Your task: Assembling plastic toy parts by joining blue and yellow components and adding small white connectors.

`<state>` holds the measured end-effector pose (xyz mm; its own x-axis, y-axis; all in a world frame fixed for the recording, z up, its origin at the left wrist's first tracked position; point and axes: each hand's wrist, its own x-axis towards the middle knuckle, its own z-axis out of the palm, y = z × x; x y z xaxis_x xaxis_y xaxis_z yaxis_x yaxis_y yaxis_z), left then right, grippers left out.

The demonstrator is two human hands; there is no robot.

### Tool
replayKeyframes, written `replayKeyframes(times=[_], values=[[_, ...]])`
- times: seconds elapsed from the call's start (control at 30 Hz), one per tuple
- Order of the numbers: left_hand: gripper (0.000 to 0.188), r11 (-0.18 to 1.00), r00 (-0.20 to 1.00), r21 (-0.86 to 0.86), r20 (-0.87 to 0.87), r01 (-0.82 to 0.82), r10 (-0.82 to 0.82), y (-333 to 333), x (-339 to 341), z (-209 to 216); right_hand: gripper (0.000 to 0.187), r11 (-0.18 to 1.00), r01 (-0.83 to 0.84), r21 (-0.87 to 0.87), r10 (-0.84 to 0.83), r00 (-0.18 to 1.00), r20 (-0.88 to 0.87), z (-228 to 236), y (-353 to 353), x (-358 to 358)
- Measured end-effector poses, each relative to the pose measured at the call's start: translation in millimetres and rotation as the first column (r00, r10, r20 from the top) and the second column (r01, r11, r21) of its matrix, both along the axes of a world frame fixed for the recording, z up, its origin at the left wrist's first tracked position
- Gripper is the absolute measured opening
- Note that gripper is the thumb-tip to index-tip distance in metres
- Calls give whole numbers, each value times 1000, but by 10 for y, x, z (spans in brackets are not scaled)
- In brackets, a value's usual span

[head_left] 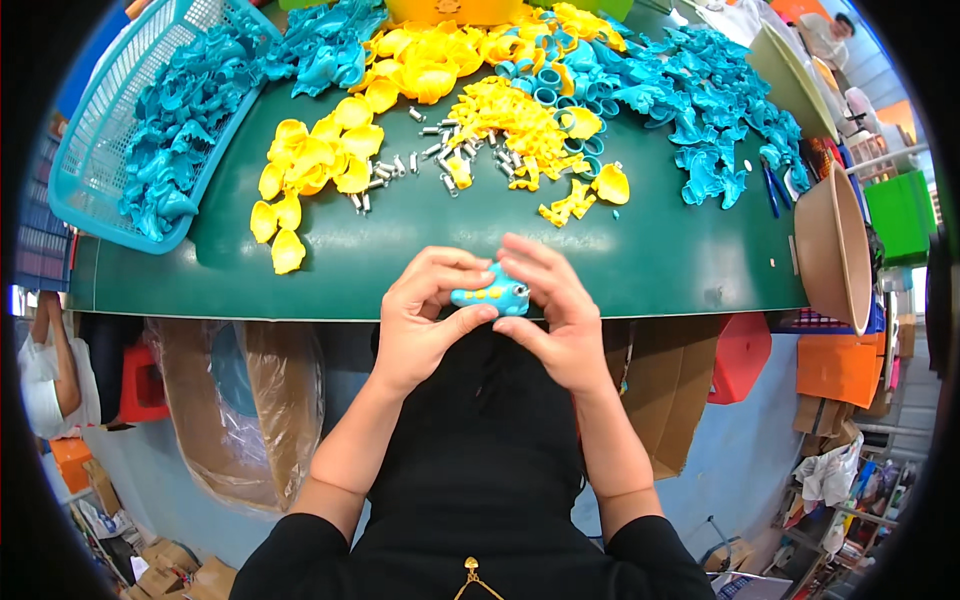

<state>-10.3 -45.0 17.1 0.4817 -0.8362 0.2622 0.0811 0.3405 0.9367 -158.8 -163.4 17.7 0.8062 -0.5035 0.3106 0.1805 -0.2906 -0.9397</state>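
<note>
Just above the near edge of the green table, I hold a small blue toy animal figure [492, 293] with yellow spots and a dark eye at its right end. My left hand [430, 315] pinches its left side between thumb and fingers. My right hand [555, 315] curves round the right end, its thumb at the lower edge and its fingertips at the top. The fingers cover part of the toy. Beyond my hands lie yellow shell-shaped parts [288, 250], small silver cylinders [397, 163] and small yellow pieces [568, 204].
At the far left, a blue plastic basket [75, 190] holds blue parts. Blue moulded parts [700, 120] and ring-shaped blue pieces [547, 78] spread across the back right. Blue-handled pliers [771, 190] lie beside a tan tub [830, 250]. Open cardboard boxes [665, 400] stand below the table edge.
</note>
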Motion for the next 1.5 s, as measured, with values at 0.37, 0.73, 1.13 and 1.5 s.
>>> replayKeyframes(times=[0.37,0.73,1.13,1.5], values=[[13,968,851,217,526,-126,-7,-409,263,518,55,883,469,-12,-468,878,-102,186,-364,-502],[5,988,5,5,1000,-153,-4,-2172,329,305,50,885,397,245,-417,908,38,-19,-478,-551],[13,962,244,264,931,69,-273,-1196,90,533,50,810,376,450,-468,877,111,14,-631,-709],[64,959,817,274,568,-73,-100,-612,-126,63,49,942,327,76,-316,940,-130,179,-272,-141]])
